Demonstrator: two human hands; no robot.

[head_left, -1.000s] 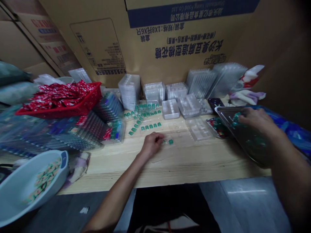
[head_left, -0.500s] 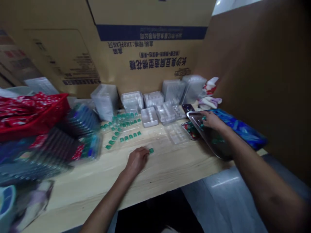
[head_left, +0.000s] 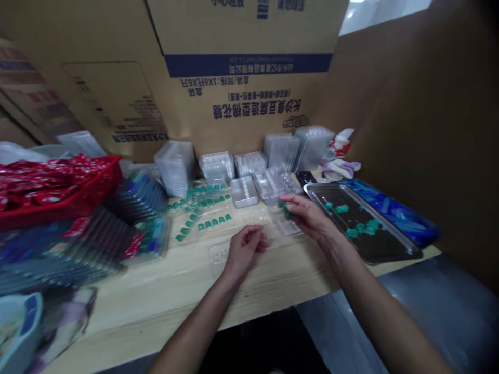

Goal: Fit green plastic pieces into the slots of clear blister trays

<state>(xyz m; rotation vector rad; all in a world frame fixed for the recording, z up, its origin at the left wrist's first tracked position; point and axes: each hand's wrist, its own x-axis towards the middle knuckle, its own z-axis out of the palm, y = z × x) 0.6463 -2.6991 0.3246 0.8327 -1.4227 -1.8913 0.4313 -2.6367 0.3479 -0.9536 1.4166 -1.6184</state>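
My left hand point(head_left: 245, 250) rests on the wooden table point(head_left: 280, 280) with its fingers curled in, by the far edge of an empty clear blister tray point(head_left: 217, 254); what it holds, if anything, is hidden. My right hand point(head_left: 309, 217) hovers over another clear tray point(head_left: 286, 224), closed on a few small green pieces point(head_left: 284, 207). To the right lies a dark metal tray point(head_left: 384, 244) with several loose green pieces point(head_left: 360, 228). Clear trays filled with green pieces point(head_left: 202, 210) lie behind my left hand.
Stacks of empty clear trays point(head_left: 218, 167) line the back, against large cardboard boxes point(head_left: 241, 78). A red basket of red packets point(head_left: 58, 182) and stacked filled trays point(head_left: 117, 223) crowd the left. A blue bag point(head_left: 393, 213) lies beyond the metal tray. A pale blue basin point(head_left: 15, 327) sits bottom left.
My right hand has left the metal tray and come left over the table with green pieces in it. My left hand has lifted slightly and curled. The view has swung right.
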